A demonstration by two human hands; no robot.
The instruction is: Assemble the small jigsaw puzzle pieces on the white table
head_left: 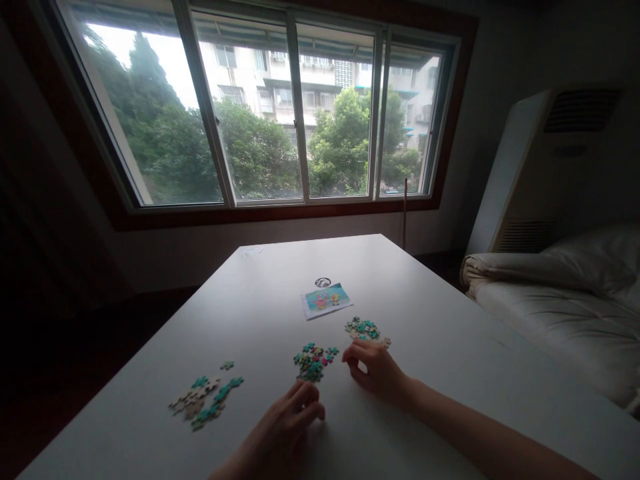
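Several jigsaw puzzle pieces lie on a white table in three loose groups. My left hand [293, 417] is low over the table, fingers curled in, just in front of the middle pile of puzzle pieces [311, 363]. Any piece inside those fingers is hidden. To its right, my right hand [373, 368] has thumb and forefinger bent together in a pinch; whatever sits between the tips is too small to make out. Partly behind that hand lies the right pile of puzzle pieces [362, 327]. A wider left pile of puzzle pieces [205, 400], teal and beige, lies apart from both hands.
Beyond the piles, a small printed picture [327, 301] with cartoon figures lies on the white table [425, 293]. A round black-and-white item [323, 283] sits behind it. A pale sofa [550, 307] stands at the right, near a tall air conditioner [525, 167].
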